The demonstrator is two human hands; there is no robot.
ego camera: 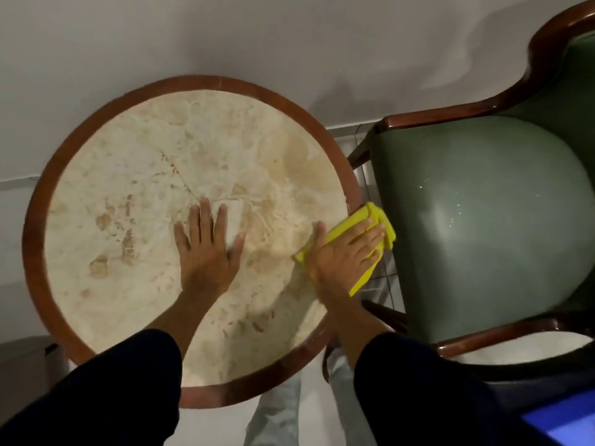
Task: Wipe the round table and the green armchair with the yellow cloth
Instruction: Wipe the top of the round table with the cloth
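Note:
The round table point(106, 175) has a cream marble top inside a brown wooden rim. My left hand point(207, 252) lies flat on the marble near the middle, fingers spread, holding nothing. My right hand point(346, 254) presses the folded yellow cloth point(376, 217) onto the table's right rim, and part of the cloth hangs past the edge. The green armchair point(476, 226) with a dark wooden frame stands right of the table, a narrow gap apart.
A pale wall point(257, 37) runs behind the table and chair. Tiled floor point(383, 275) shows in the gap between them. My legs in light trousers point(277, 410) stand at the table's near edge. A blue object point(570, 423) sits at the bottom right corner.

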